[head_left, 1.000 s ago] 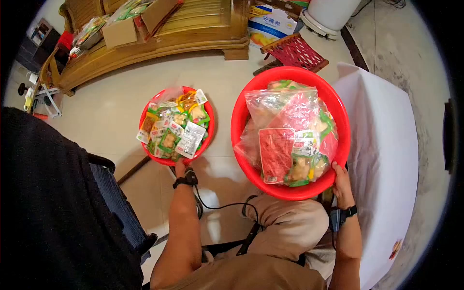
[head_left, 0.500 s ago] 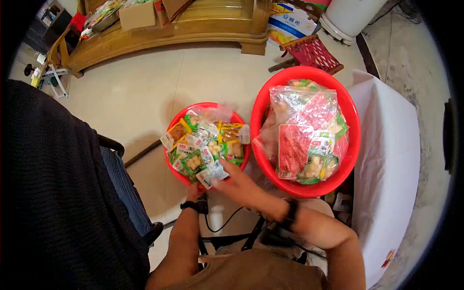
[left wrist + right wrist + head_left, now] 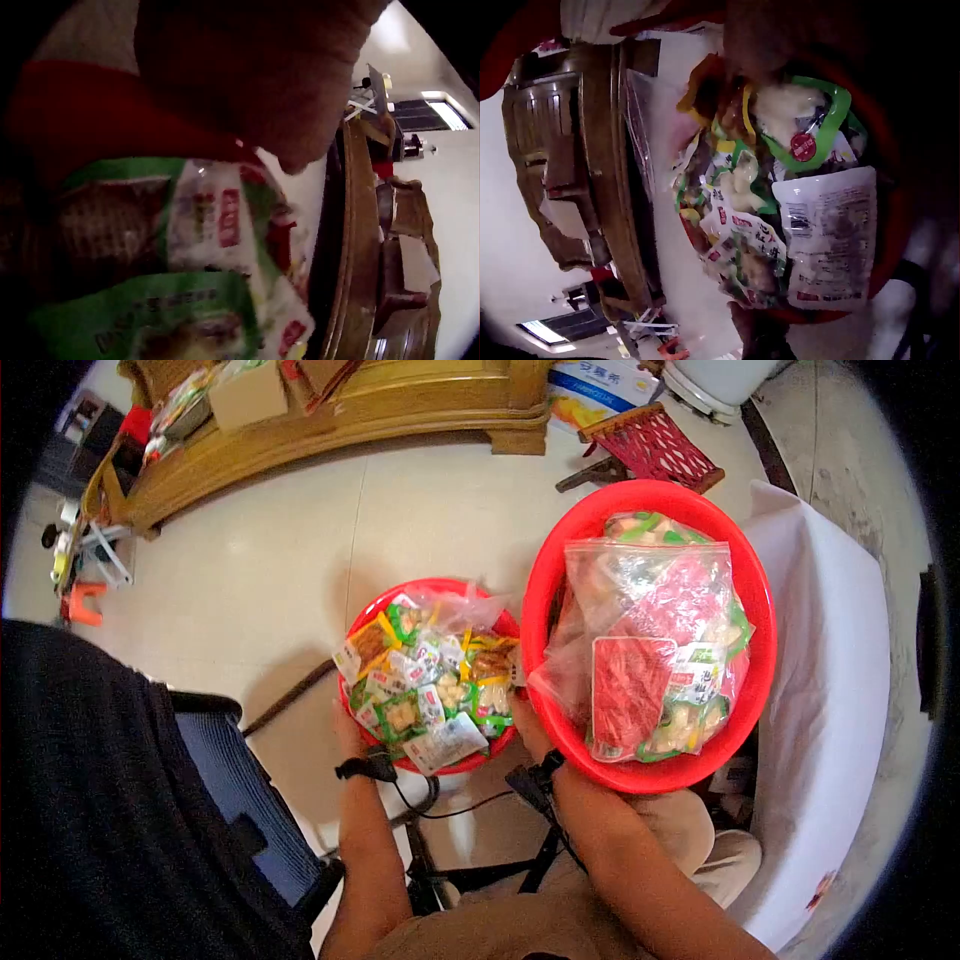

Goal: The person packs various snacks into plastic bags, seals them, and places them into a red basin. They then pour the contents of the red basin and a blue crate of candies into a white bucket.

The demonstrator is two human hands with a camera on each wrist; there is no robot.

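Just left of the basin, a small red bowl heaped with snack packets — left hand and right hand grip its opposite sides; the basin holds a clear bag of packets

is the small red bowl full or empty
Full: snack packets are heaped above the rim of the small red bowl, and one overhangs its near edge.

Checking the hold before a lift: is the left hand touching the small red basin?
Touching. The left wrist view shows the left hand with its thumb lying over the rim of the small red basin; the head view shows that hand at the basin's left edge.
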